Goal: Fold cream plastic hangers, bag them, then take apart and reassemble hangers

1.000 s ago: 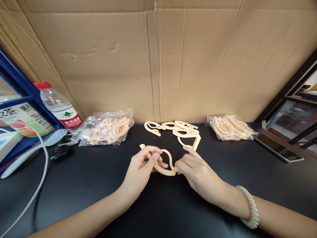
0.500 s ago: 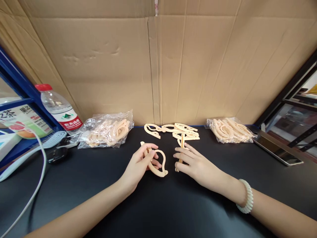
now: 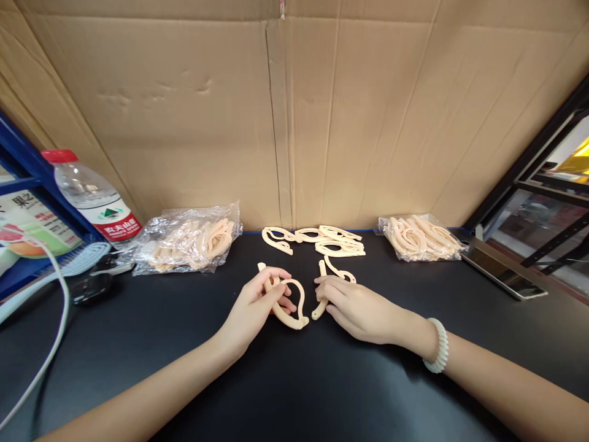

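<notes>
My left hand point(image 3: 260, 301) grips a beige folding hanger point(image 3: 291, 321), its curved loop pointing toward the middle of the table. Opposite it, my right hand point(image 3: 356, 307) has its fingers closed around a second beige folding hanger point(image 3: 322, 270). A straight arm of that hanger slants down past my fingertips, and a curved hook part point(image 3: 343, 274) shows behind my hand; the rest is hidden by my fingers. The two hangers are a small gap apart. Several folded beige hangers point(image 3: 340, 247) lie near the cardboard beyond my hands.
Clear plastic bags of beige hangers lie at left point(image 3: 191, 242) and right point(image 3: 419, 238). A cardboard wall point(image 3: 207, 123) closes off the back. At left are a red-capped bottle point(image 3: 99, 199), a white cable point(image 3: 57, 344) and a black mouse point(image 3: 92, 287). A phone point(image 3: 504, 270) lies at right.
My right hand has turned palm-down, and the hanger in it has tilted from nearly upright to lower, its hook part now showing. My left hand keeps its hold. The view has shifted slightly right.
</notes>
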### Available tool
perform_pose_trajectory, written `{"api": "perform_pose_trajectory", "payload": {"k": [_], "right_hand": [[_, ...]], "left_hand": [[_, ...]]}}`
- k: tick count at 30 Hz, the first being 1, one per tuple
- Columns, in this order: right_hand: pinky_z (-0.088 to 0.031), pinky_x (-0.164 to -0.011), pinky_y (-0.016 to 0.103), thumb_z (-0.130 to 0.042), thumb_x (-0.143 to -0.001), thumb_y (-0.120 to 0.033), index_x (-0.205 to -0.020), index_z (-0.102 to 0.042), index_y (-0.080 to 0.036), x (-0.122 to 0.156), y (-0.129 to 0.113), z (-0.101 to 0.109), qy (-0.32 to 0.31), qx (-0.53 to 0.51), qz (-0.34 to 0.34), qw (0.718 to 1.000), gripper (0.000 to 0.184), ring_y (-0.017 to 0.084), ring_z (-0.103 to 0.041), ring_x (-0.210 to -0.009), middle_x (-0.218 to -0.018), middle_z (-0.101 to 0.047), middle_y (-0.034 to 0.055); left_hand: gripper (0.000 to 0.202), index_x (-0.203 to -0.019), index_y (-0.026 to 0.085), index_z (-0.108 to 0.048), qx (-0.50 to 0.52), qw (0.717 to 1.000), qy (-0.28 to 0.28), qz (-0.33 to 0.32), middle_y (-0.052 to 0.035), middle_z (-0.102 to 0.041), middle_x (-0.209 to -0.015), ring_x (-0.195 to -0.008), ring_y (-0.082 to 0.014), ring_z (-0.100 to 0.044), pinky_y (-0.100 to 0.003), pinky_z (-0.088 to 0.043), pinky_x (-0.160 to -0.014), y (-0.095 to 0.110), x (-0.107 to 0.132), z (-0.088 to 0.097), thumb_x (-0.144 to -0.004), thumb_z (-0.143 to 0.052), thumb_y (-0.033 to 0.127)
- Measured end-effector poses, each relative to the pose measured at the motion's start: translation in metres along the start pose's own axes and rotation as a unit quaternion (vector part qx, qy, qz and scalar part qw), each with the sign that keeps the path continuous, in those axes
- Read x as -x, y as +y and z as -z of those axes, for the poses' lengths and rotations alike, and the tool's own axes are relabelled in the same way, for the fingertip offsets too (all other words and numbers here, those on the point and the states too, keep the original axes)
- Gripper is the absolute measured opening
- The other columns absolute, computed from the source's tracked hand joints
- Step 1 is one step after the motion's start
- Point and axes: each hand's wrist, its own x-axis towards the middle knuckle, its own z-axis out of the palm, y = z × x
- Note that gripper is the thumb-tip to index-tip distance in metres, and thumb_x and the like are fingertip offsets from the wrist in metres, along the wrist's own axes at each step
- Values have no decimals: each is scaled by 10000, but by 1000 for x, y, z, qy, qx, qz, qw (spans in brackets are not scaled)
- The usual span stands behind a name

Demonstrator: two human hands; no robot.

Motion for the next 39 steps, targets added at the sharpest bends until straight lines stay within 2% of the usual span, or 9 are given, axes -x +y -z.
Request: {"api": "perform_pose_trajectory", "payload": {"k": [5, 9, 15, 19, 23, 28, 32, 35, 39], "right_hand": [[-400, -1071, 439, -523, -934, -267, -982, -545, -171, -1, 4, 2, 6, -22, 2, 1000, 110, 254, -410, -1319, -1135, -579, 107], [-301, -1128, 491, -539, -910, -231, -926, -550, -179, 1, 12, 7, 10, -11, -8, 1000, 56, 263, -364, -1345, -1202, -566, 96], [-472, -984, 378, -557, -872, -187, -923, -522, -190, 12, 19, 19, 1, -71, -48, 996, 62, 233, -433, -1297, -1222, -557, 126], [-464, -995, 386, -567, -847, -165, -903, -529, -193, 16, 22, 21, -1, -71, -56, 996, 74, 234, -438, -1300, -1216, -565, 122], [-380, -1072, 476, -618, -814, -184, -932, -551, -188, 14, 19, 16, 55, -75, -38, 995, 135, 271, -406, -1320, -1235, -562, 123], [-540, -767, 343, -543, -895, -293, -1093, -539, -189, 2, -11, 4, 182, -268, -174, 930, 224, 173, -622, -866, -995, -633, 77], [-507, -624, 270, -563, -870, -336, -1116, -551, -182, -4, -27, -3, 152, -414, -220, 870, 291, 143, -610, -722, -815, -635, 26], [-449, -546, 237, -553, -842, -285, -1050, -586, -178, -2, -22, -3, 149, -392, -237, 876, 236, 113, -541, -615, -714, -575, -11], [-413, -527, 236, -553, -769, -201, -766, -611, -170, 4, -16, 2, 147, -331, -255, 896, 66, 116, -520, -598, -660, -559, -8]], "left_hand": [[253, -987, 170, -582, -6, 1000, 7, -2, 4, -605, -805, -662, -150, -668, -280, -544, -658, 0, 0, 0, -805, -644, 335], [249, -985, 167, -579, -6, 1000, 1, 2, 3, -607, -804, -659, -149, -666, -293, -554, -675, -2, 0, 1, -808, -642, 331], [266, -998, 174, -574, -9, 1000, 4, 6, 5, -595, -817, -673, -154, -668, -295, -552, -676, 0, 0, 1, -806, -647, 343], [325, -1084, 201, -540, -18, 1000, -21, 7, 5, -592, -863, -708, -161, -678, -306, -548, -699, 1, 0, 1, -817, -639, 358], [580, -1341, 274, -362, 3, 996, -81, -26, 16, -582, -892, -715, -160, -681, -349, -555, -741, 1, 0, 1, -829, -627, 331], [886, -1477, 343, 21, 11, 989, -134, -57, 13, -617, -905, -703, -140, -662, -344, -555, -735, 3, 10, -7, -861, -616, 325], [647, -1395, 231, -291, -30, 987, -155, -31, -13, -637, -871, -722, -149, -648, -330, -559, -733, 6, 20, -15, -849, -623, 335], [363, -1099, 166, -555, -51, 993, -97, -32, -56, -647, -936, -761, -168, -649, -329, -571, -730, 8, 18, -14, -806, -655, 356], [310, -982, 162, -639, -53, 997, -1, -57, -37, -625, -883, -796, -189, -656, -324, -588, -717, 7, 10, -7, -762, -688, 376]]}}
